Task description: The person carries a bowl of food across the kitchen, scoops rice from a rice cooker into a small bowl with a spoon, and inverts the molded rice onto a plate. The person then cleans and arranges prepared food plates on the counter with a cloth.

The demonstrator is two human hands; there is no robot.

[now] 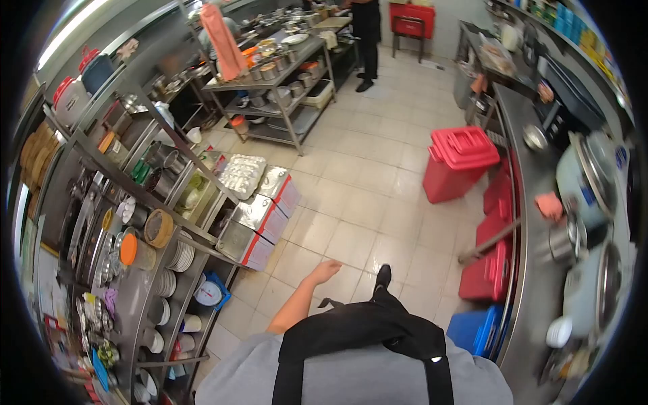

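Note:
My left hand (326, 272) hangs over the tiled floor in front of my body and holds nothing that I can see. Its fingers look loosely stretched out. My right hand is out of view. Closest to the left hand are several square metal tins (255, 212) with red and white sides, standing on the floor to its left. On top of them rests a tray of eggs (241, 175). My black shoe (383, 275) shows ahead on the tiles.
Steel shelves (185, 226) with plates and a blue scale (210, 292) run along the left. A red lidded bin (459, 162) stands right of centre, beside a long steel counter (523, 270) with large pots. Ahead, a person in black (366, 40) stands beside a laden steel table (297, 61).

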